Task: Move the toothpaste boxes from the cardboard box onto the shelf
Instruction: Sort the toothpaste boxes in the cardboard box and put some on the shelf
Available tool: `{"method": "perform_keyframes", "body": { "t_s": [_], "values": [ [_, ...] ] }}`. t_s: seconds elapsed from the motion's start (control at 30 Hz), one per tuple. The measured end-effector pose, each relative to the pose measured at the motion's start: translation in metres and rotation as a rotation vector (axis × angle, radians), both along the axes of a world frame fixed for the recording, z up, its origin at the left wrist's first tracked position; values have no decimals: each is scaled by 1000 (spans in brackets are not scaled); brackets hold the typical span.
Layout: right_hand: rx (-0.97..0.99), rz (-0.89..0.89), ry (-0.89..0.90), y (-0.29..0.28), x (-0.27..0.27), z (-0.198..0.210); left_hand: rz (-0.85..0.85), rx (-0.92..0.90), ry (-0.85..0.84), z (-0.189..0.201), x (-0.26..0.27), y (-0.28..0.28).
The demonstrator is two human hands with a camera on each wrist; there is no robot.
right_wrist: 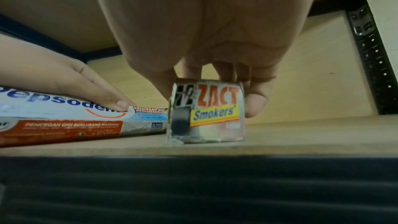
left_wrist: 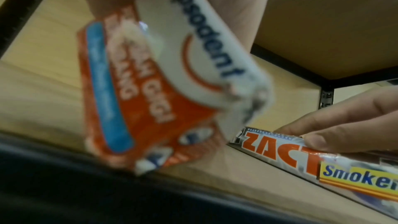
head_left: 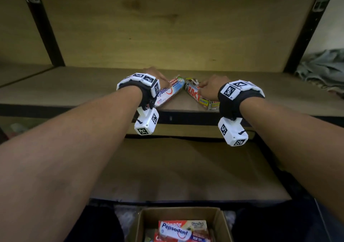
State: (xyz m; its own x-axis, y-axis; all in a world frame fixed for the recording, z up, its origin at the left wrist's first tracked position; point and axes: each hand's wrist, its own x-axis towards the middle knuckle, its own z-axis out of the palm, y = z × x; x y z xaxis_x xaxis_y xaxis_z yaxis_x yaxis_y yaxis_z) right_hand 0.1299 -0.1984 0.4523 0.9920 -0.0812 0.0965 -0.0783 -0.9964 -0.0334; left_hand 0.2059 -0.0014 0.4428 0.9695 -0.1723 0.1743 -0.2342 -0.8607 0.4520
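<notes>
At the front edge of the shelf, the left grip seemingly pinches the Pepsodent box and the right grip clasps the Zact box, to seat both.

L hand & R hand bare, forearms too. Black strap on each wrist, L, R — white plates on top w/ b&w square code tags. White tagged box under each, L, R; short black cable.
</notes>
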Motion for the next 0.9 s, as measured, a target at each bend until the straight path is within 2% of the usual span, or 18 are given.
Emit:
{"method": "perform_keyframes", "body": {
  "t_s": [0.17, 0.27, 0.37, 0.5, 0.57, 0.67, 0.9],
  "values": [
    [-17, 29, -14, -5, 20, -6, 101, -39, 13, -10, 29, -4],
    [8, 44, -14, -4, 12, -8, 118, 22, 8, -9, 20, 0],
    [128, 58, 3, -3, -2, -16, 123, 36, 8, -10, -1, 1],
    [209, 26, -199, -4, -21, -35, 92, 147, -23, -9, -27, 5],
    [227, 22, -243, -4, -36, -39, 76, 183, -39, -5, -43, 10],
    [198, 49, -250, -5, -62, -37, 66, 203, -92, 2, -69, 14],
    [141, 43, -282, -4, -117, -33, 58, 125, -132, 6, -127, 19]
  ]
}}
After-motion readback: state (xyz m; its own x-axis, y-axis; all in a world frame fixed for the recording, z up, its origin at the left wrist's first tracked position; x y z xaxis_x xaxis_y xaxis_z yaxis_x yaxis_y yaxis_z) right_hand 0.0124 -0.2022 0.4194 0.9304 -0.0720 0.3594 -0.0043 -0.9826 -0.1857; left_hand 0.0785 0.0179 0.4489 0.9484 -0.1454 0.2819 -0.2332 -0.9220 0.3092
